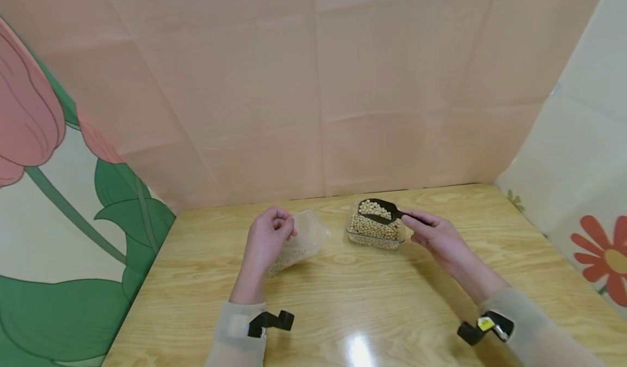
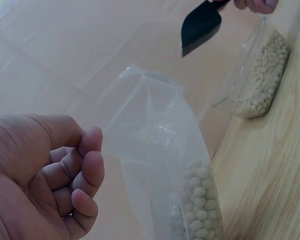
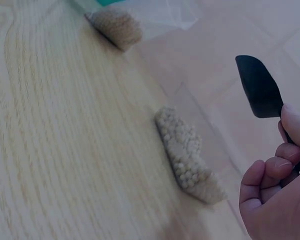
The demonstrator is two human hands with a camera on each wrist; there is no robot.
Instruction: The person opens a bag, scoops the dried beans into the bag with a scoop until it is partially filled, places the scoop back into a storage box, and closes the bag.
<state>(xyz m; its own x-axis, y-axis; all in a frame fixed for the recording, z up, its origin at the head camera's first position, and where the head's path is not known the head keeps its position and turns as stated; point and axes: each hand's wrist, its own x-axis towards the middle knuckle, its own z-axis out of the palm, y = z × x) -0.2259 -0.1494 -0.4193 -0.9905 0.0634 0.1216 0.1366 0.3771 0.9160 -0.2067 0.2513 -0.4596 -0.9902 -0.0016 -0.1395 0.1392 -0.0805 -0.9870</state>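
My left hand (image 1: 268,235) pinches the upper edge of a clear plastic bag (image 2: 157,117). Its mouth is partly spread, and pale round beans (image 2: 201,205) fill the bottom of the bag, which stands on the table. In my right hand (image 1: 438,239) is the handle of a black scoop (image 1: 388,206), held with thumb and fingers. The head view shows a heap of beans (image 1: 373,209) in the scoop. It hangs above a clear plastic container (image 1: 374,240) of the same beans, apart from it in both wrist views. The bag stands left of the container.
The wood-grain table (image 1: 338,296) runs back to a pinkish cloth-like backdrop (image 1: 318,111). Flower-printed panels (image 1: 78,209) flank it on both sides. A black wrist mount (image 1: 271,322) sits on the left sleeve, with another (image 1: 490,326) on the right.
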